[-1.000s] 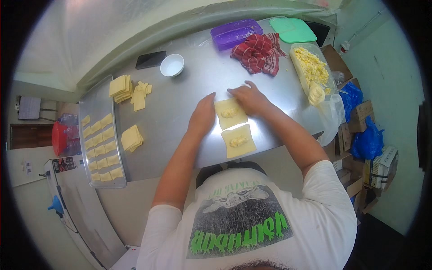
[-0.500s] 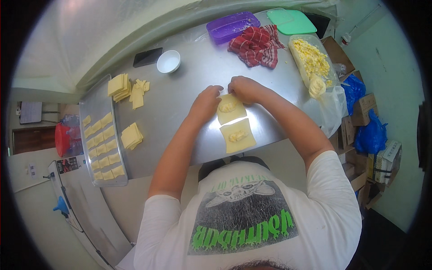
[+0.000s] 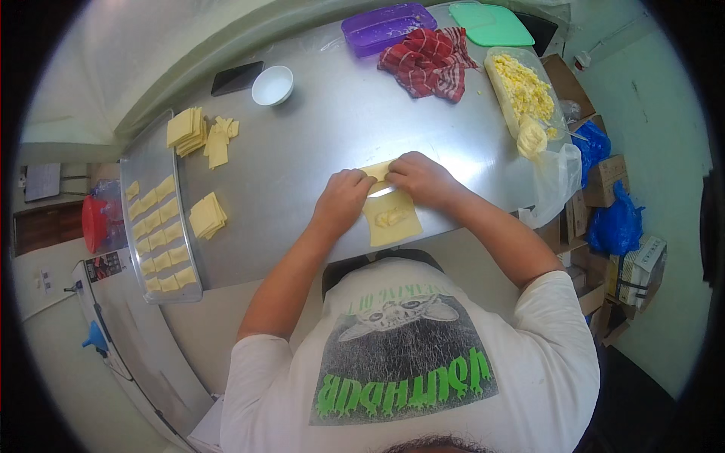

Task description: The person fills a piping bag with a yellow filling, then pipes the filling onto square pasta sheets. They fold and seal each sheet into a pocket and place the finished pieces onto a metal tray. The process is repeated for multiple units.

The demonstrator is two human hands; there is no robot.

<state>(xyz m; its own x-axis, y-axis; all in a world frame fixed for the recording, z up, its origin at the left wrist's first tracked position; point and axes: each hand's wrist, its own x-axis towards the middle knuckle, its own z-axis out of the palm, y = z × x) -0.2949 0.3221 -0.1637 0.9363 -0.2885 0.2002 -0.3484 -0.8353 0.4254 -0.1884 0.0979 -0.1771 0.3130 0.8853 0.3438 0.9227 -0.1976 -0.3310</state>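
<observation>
A pale yellow dough sheet (image 3: 376, 171) lies folded over on the metal table, its filling covered. My left hand (image 3: 343, 198) has its fingers curled on the left end of that fold. At the opposite end, my right hand (image 3: 423, 180) grips the dough with bent fingers. Just nearer to me, close to the table's front edge, a second dough sheet (image 3: 400, 231) lies flat, a small mound of pale filling (image 3: 390, 218) in its middle. My fingertips are partly hidden against the folded dough.
At left, a metal tray (image 3: 191, 281) carries rows of folded dough pieces, beside stacks of dough squares (image 3: 208, 216). A white bowl (image 3: 273, 85) and dark phone (image 3: 237, 78) sit farther back. Far right are a red cloth (image 3: 428, 62), purple container (image 3: 387, 29) and tub of yellow filling (image 3: 521, 87).
Both hands have come toward me, bringing the far edge of the farther dough sheet over its filling. The nearer sheet still lies flat. The whole view has shifted slightly.
</observation>
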